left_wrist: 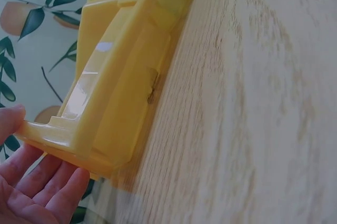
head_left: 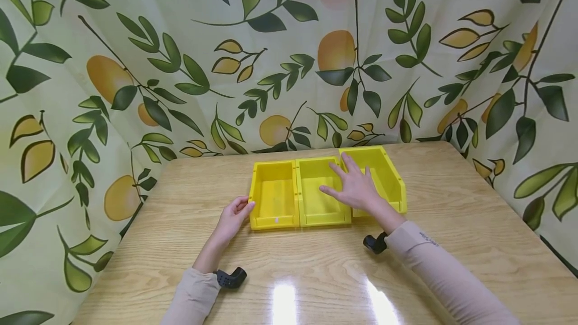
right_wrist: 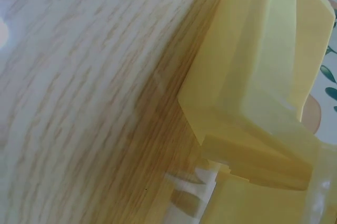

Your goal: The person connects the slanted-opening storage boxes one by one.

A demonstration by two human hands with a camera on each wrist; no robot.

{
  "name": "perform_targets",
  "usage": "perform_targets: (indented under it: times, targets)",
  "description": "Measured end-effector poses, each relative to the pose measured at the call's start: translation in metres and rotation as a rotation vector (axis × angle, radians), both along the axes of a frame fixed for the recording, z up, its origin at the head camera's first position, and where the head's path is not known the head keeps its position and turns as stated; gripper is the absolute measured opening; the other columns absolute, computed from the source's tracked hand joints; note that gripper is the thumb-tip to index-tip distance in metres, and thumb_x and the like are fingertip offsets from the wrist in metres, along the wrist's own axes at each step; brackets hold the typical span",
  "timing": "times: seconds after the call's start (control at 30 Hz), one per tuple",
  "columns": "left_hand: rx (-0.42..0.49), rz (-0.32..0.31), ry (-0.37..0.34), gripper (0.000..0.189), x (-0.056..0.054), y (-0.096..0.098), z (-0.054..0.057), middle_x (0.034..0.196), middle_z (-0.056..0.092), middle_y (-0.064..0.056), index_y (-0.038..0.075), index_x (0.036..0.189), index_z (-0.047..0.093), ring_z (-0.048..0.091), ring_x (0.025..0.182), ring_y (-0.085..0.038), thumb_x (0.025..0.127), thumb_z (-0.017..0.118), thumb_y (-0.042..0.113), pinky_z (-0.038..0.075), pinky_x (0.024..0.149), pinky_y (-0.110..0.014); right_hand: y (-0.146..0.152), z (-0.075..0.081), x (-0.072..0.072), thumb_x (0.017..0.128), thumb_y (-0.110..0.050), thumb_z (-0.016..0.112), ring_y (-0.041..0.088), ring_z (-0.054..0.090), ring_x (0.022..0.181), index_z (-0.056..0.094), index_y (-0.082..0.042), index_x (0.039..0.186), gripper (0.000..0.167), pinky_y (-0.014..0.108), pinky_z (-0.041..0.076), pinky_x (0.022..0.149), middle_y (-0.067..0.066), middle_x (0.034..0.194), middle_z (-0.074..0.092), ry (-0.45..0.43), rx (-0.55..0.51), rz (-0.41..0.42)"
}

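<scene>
Three yellow plastic bins stand in a row on the table: a left bin [head_left: 273, 197], a middle bin [head_left: 318, 209] and a right bin [head_left: 389, 177], which sits slightly farther back. My left hand [head_left: 234, 220] pinches the side wall of the left bin; the left wrist view shows the thumb at the rim and the fingers against the outer wall. Over the middle and right bins, my right hand [head_left: 355, 188] spreads its fingers straight, overlapping their shared edge. In the right wrist view a yellow bin [right_wrist: 226, 76] shows, but the right hand is out of sight.
The wooden table [head_left: 289, 265] carries the bins near its back edge. A leaf-and-fruit patterned cloth [head_left: 280, 79] hangs behind and at both sides. Black devices show at the left wrist [head_left: 232, 278] and right wrist [head_left: 375, 244].
</scene>
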State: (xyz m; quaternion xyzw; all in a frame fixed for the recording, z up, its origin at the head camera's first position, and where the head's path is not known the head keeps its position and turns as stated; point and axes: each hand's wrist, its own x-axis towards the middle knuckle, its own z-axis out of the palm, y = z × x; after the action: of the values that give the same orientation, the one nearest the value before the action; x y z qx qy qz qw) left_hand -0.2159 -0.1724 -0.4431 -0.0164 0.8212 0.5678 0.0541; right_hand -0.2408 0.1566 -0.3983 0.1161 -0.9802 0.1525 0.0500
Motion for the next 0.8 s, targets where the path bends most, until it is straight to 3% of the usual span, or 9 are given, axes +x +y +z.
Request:
perform_targets:
  times: [0.8]
  targets:
    - [0.007, -0.006, -0.004, 0.041, 0.0, -0.001, 0.001, 0.134, 0.058, -0.02, 0.004, 0.133, 0.052, 0.057, 0.125, -0.029, 0.1, 0.053, 0.027, 0.05, 0.106, -0.039, -0.002, -0.011, 0.001, 0.085, -0.067, 0.053, 0.044, 0.024, 0.147, 0.035, -0.021, 0.15, 0.082, 0.076, 0.015, 0.112, 0.019, 0.163, 0.012, 0.02, -0.006, -0.004]
